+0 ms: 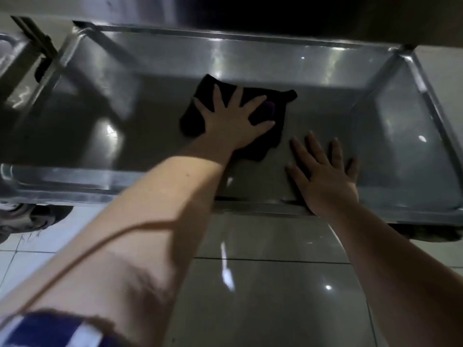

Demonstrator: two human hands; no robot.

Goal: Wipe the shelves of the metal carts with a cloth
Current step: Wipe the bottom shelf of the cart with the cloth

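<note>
The glossy tiled floor point(263, 284) fills the lower half. Above it lies the bottom shelf point(100, 136) of a metal cart, a shallow steel tray with raised rims. Its far edge runs into darkness under whatever sits above, and its right corner is cut off by the frame. Part of a second metal frame point(17, 53) shows at far left, too blurred to read.

The dark cloth point(273, 103) lies flat near the shelf's middle, largely covered by the left hand point(231, 122), which presses on it with straight, spread fingers; a purple patch shows between two of them. The right hand point(323, 176) rests flat on bare steel just beside the cloth, fingers splayed, its wrist over the front rim.

A caster wheel point(37, 219) under the left corner is smeared.
</note>
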